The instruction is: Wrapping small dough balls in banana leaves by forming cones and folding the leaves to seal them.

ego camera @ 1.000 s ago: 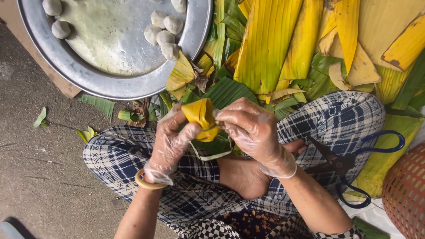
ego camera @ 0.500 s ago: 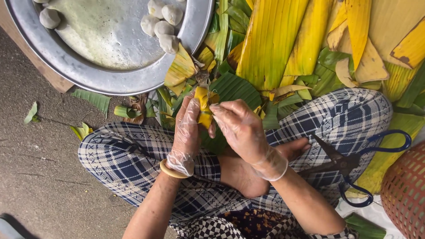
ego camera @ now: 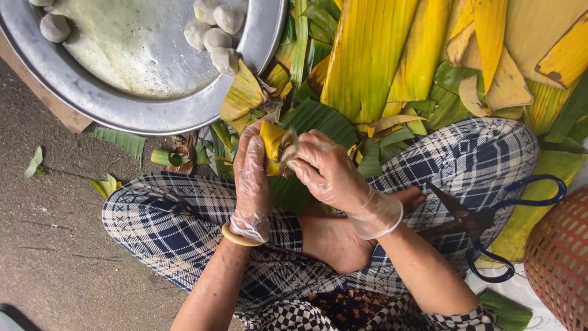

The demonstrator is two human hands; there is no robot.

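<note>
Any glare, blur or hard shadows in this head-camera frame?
Head view: soft, even daylight with no hard shadows; dull sheen on the metal tray; mild blur around the left hand and right hand at the yellow leaf parcel; leaves are sharp.

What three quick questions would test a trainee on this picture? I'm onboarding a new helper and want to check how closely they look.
1. What does the left hand hold?
2. True or false: the scissors rest on the person's lap.
3. The dough balls lie in: A) the woven basket, B) the metal tray.

Key: 1. a yellow leaf parcel, which the right hand also works on; 2. true; 3. B.
</note>
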